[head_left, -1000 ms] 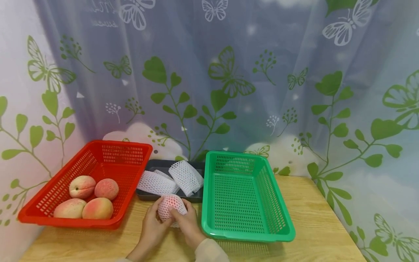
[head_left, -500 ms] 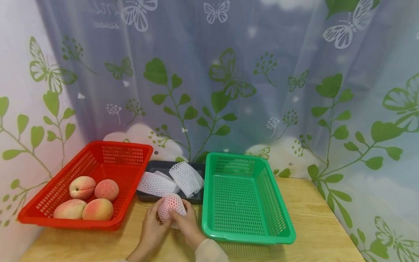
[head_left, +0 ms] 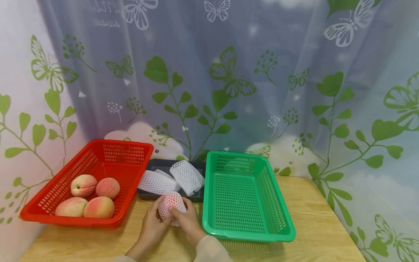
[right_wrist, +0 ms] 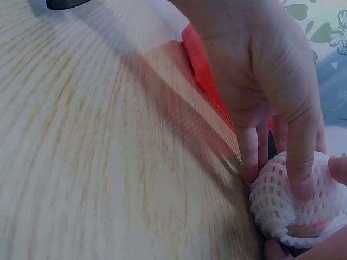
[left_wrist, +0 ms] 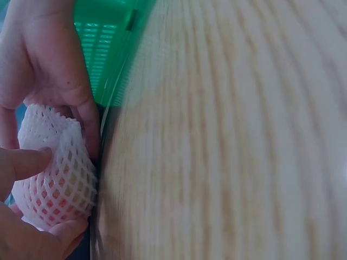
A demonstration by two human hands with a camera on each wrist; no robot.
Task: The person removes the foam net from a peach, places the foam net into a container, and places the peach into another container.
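A peach in a white foam net sleeve (head_left: 171, 206) is held between both hands in front of the dark tray. My left hand (head_left: 153, 222) grips it from the left, fingers curled round its side. From the right, my right hand (head_left: 190, 222) holds it with the thumb on the net. In the left wrist view pink skin shows through the mesh of the sleeve (left_wrist: 57, 187). The right wrist view shows the open edge of the net (right_wrist: 303, 238) with some of the peach bare there. Parts of the fingers are hidden behind the fruit.
On the left stands a red basket (head_left: 122, 171) with several bare peaches (head_left: 99, 207). Behind the hands a dark grey tray (head_left: 160, 164) holds white foam net sleeves (head_left: 186, 177). A green basket (head_left: 207, 203) is close to my right hand. All stand on a wooden table (head_left: 314, 218) before a patterned curtain.
Both hands keep hold of the netted peach in nearly the same place, with only slight shifts. The baskets, tray and loose sleeves stay where they were.
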